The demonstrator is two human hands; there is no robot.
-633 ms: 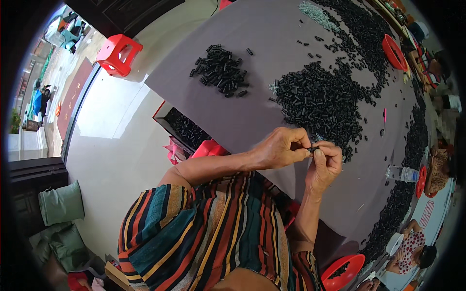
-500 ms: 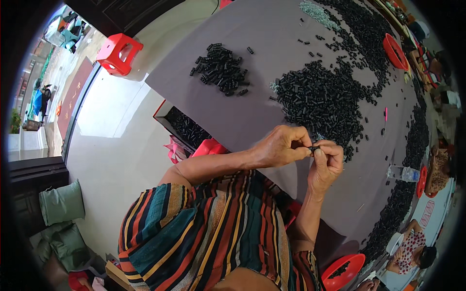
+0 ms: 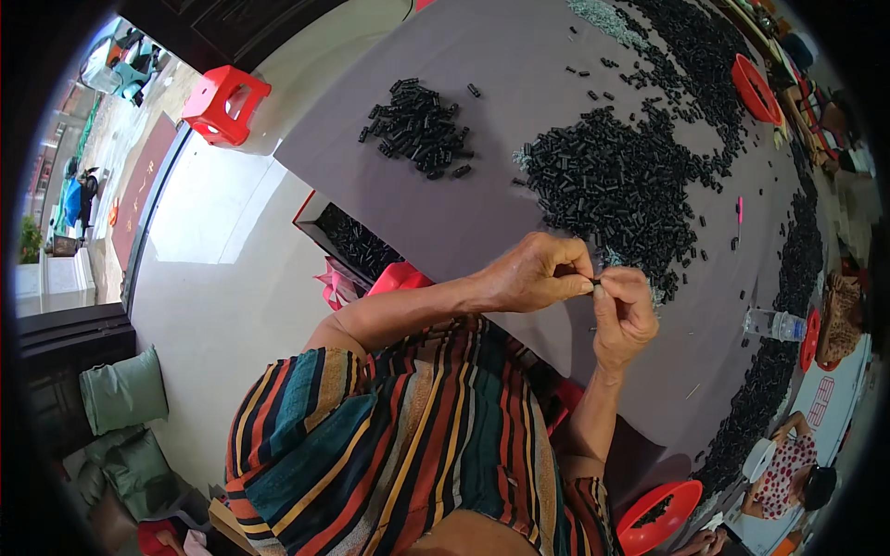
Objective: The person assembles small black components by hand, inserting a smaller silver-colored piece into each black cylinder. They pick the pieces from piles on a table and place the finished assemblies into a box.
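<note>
Grey table (image 3: 501, 79), black heaps (image 3: 607, 176), pale floor (image 3: 218, 324), red stool (image 3: 212, 107), left hand (image 3: 540, 273), right hand (image 3: 625, 310), grip pinching black piece (image 3: 596, 282)

A: Free room?
B: A bare lane of grey tabletop (image 3: 454, 218) is left between the small heap (image 3: 419, 130) and the broad heap (image 3: 612, 178) of black cylindrical pieces.
A: Obstructions?
B: Ahead of the bare right hand (image 3: 625, 317), passage is blocked by the broad heap; farther right, by a clear plastic bottle (image 3: 769, 323).
</note>
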